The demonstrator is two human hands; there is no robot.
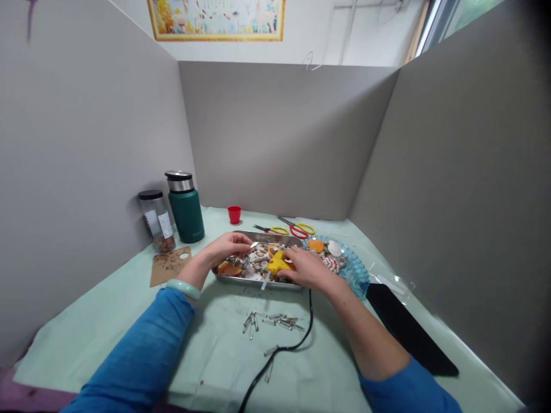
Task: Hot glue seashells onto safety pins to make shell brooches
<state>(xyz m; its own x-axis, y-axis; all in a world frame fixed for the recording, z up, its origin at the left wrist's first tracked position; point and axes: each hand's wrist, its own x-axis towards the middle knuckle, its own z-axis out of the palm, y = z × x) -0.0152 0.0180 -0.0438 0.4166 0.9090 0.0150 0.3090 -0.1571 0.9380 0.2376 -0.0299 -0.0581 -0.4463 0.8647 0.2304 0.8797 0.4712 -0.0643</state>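
A metal tray [241,280] full of small seashells sits in the middle of the pale green table cover. My right hand [306,268] is closed round a yellow glue gun [278,263], whose black cord [279,350] runs back toward me. Over the tray's left part, my left hand [224,249] pinches a small metal clip [254,245] between its fingertips. On that wrist is a pale green bangle [183,288].
Several metal hair clips [271,323] lie loose in front of the tray. A blue plate [355,269] of larger shells stands to the right, scissors [297,228] and a red cup [234,214] behind. A green flask [186,207], jar [156,221], brown card [169,266], black pad [404,327]. Grey partitions enclose the table.
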